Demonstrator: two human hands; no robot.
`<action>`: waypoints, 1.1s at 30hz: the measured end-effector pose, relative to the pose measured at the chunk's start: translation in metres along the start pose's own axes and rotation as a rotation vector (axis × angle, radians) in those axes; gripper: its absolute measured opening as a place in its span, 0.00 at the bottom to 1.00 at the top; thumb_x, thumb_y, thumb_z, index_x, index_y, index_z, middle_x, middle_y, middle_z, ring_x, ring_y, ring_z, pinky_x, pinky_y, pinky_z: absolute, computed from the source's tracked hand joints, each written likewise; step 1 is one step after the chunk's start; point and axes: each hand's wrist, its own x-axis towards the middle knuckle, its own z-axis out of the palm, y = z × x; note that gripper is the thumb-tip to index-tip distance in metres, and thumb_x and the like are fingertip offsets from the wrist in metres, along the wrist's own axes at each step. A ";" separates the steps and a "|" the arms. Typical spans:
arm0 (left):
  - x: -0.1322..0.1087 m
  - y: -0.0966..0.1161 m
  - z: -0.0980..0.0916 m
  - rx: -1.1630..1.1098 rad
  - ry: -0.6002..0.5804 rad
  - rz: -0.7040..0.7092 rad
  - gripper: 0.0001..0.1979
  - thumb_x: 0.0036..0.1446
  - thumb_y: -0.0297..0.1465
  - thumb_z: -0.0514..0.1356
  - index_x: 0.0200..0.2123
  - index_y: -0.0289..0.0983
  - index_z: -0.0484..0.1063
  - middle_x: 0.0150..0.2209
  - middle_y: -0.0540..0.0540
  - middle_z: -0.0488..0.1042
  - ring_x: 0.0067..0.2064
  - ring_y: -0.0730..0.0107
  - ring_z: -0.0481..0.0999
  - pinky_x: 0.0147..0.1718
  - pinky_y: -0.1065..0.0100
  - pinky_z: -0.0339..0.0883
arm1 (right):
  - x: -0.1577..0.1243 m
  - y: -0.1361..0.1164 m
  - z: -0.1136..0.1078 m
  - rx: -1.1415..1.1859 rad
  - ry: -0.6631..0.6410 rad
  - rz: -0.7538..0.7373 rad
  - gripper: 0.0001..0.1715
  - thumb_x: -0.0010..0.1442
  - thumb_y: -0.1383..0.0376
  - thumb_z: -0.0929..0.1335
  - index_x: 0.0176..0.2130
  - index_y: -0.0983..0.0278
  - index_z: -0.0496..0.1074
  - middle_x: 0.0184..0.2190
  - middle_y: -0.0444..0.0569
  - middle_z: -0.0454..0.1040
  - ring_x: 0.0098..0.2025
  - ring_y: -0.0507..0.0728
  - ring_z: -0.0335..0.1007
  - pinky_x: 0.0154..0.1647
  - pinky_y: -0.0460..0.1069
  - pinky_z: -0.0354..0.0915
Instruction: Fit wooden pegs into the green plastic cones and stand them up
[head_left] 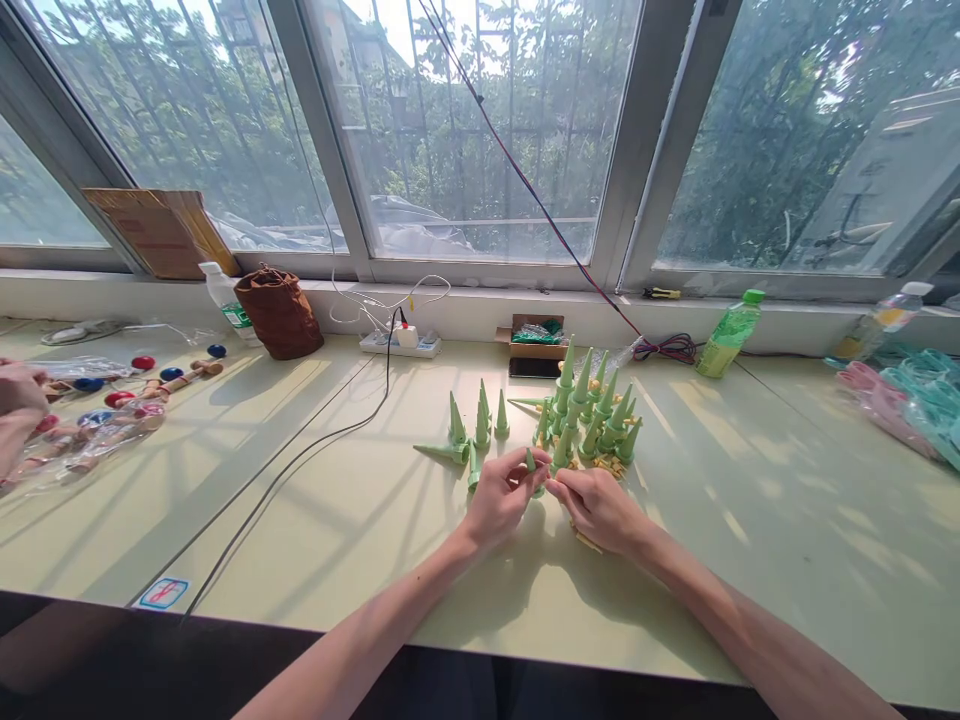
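My left hand (498,496) is closed around a green plastic cone (531,461), whose tip pokes up between the fingers. Right beside it, my right hand (596,508) is pinched, its fingertips close to the cone's base; what they hold, if anything, is too small to make out. Behind my right hand stands a dense cluster of green cones (581,400), most of them upright. Small yellowish pieces (611,466) lie among and below them. Several more cones (481,420) stand to the left, with one cone (442,453) lying on its side.
A small open box (537,348) and a green-capped bottle (731,335) stand at the back. A black cable (315,440) crosses the table (337,550). At left, another person's hand (19,405) is near wooden toys with coloured balls (142,400). Pink and teal bundles (911,400) lie at right.
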 end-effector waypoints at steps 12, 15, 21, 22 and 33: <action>-0.003 -0.003 -0.001 0.147 0.014 0.117 0.09 0.62 0.33 0.59 0.36 0.33 0.75 0.31 0.46 0.73 0.25 0.78 0.62 0.22 0.74 0.56 | 0.001 0.000 -0.003 0.019 -0.071 0.042 0.20 0.69 0.62 0.55 0.25 0.61 0.55 0.18 0.40 0.52 0.20 0.50 0.45 0.25 0.48 0.46; -0.003 -0.003 0.000 0.190 0.024 0.136 0.10 0.63 0.34 0.58 0.36 0.33 0.75 0.30 0.46 0.72 0.25 0.77 0.63 0.23 0.74 0.57 | 0.002 0.000 -0.004 0.019 -0.064 0.033 0.21 0.69 0.62 0.55 0.24 0.62 0.56 0.18 0.40 0.54 0.20 0.50 0.47 0.26 0.47 0.47; -0.005 0.001 0.002 0.247 0.041 0.118 0.11 0.64 0.35 0.57 0.43 0.34 0.72 0.35 0.45 0.74 0.28 0.75 0.71 0.23 0.74 0.63 | 0.002 0.010 -0.003 0.015 0.030 0.014 0.23 0.71 0.59 0.56 0.25 0.62 0.59 0.18 0.41 0.59 0.20 0.50 0.51 0.26 0.47 0.49; -0.005 0.001 0.002 0.253 0.031 0.113 0.11 0.64 0.36 0.57 0.44 0.34 0.72 0.36 0.44 0.75 0.29 0.74 0.72 0.24 0.74 0.64 | 0.002 0.012 -0.003 0.022 0.047 0.009 0.24 0.71 0.59 0.56 0.25 0.62 0.60 0.18 0.41 0.59 0.20 0.49 0.51 0.26 0.47 0.49; -0.008 -0.003 0.003 0.305 0.029 0.169 0.10 0.67 0.34 0.54 0.44 0.35 0.71 0.35 0.45 0.72 0.30 0.73 0.72 0.26 0.72 0.69 | 0.003 0.013 -0.005 0.076 0.105 0.001 0.29 0.72 0.56 0.55 0.21 0.64 0.59 0.17 0.40 0.56 0.20 0.48 0.50 0.24 0.46 0.49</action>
